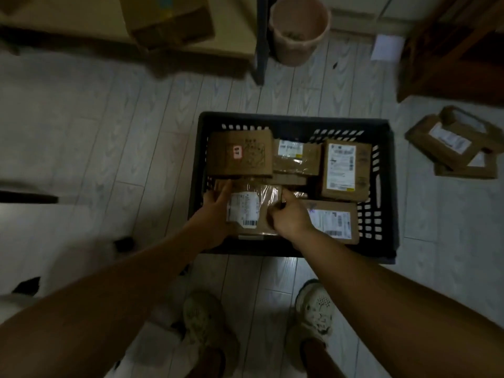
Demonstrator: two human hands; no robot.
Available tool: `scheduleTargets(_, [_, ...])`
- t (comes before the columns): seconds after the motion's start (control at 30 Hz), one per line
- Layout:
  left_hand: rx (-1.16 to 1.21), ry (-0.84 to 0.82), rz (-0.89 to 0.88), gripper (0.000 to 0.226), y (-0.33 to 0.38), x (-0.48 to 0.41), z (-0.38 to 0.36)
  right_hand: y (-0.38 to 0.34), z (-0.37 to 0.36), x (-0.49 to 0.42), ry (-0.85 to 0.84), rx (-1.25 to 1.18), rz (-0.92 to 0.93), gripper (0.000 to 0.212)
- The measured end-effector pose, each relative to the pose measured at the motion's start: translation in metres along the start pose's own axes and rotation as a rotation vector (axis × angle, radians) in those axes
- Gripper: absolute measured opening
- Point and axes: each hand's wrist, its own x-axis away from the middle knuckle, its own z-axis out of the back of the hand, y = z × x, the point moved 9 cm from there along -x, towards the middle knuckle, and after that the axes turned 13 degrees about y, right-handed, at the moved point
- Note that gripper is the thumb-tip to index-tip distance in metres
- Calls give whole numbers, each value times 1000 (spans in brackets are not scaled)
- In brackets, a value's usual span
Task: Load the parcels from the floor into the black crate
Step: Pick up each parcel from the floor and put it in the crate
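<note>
The black crate (293,120) stands on the floor in front of me, holding several brown cardboard parcels with white labels. Both my hands hold one taped parcel (251,211) at the crate's near left. My left hand (218,197) grips its left edge, fingers over the far corner. Along the parcel's right edge my right hand (289,216) curls its fingers round the cardboard. Other parcels lie around it: one with a red sticker (240,154), one upright labelled box (345,170), one flat at the near right (332,222). Two or three parcels (452,143) lie on the floor to the right.
A pink bin (298,28) stands beyond the crate beside a dark post (260,50). A large cardboard box (166,20) sits at the back left, wooden furniture (450,50) at the back right. My shoes (316,309) are just behind the crate.
</note>
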Motion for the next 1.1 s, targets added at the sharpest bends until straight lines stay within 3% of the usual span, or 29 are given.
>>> scheduleTargets(0.47, [-189,-88,28,115,-71,-55,-78,58,-73,-50,-90,62,-30,60])
scheduleTargets(0.67, [-692,105,-279,102,-53,-69,-61,49,-82,-53,-71,16,3,60])
scheduleTargets(0.77, [-820,172,-357,92,-47,-77,-48,37,-86,-59,-27,-36,11,57])
scheduleTargets(0.9, [-844,139,-370,85,-50,-87,-48,36,-89,-69,-1,21,8,50])
scheduleTargets(1.1, [-720,89,-349,89,-53,-78,-44,30,-77,-53,-104,76,-13,40])
